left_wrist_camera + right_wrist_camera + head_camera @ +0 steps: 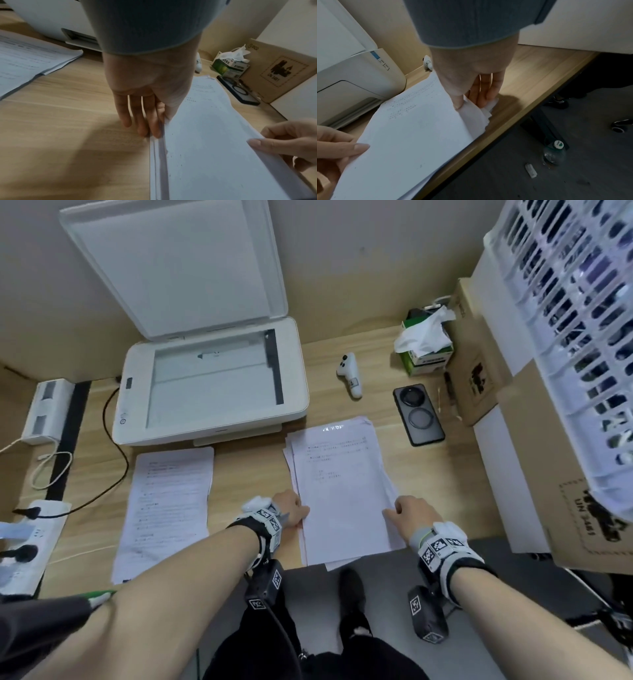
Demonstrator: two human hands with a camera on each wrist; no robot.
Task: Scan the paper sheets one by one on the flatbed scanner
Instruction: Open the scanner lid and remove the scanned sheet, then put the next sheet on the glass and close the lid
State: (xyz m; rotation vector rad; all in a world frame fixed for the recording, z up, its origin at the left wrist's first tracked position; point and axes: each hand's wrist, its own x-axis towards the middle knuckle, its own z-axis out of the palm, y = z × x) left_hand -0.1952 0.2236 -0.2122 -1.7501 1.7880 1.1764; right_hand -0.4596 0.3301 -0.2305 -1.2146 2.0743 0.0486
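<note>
Both hands work at the paper stack [342, 491] on the tabletop [246, 474]. The left hand [291, 508] pinches the top sheet's left edge; the right hand [411, 513] pinches its right edge, thumb on top. Ahead of both grips, the scanner [212, 385] stands open, its glass bare. The next move is probably to lift that single sheet clear and carry it forward onto the glass.

Both bare forearms wear black-and-white wrist straps [265, 525] with square coded tags, 2 black camera modules [265, 587] hanging below; black trousers [274, 645].

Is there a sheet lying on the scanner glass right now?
No. In the head view the scanner stands with its lid raised and its glass bare; the sheets lie on the desk.
</note>
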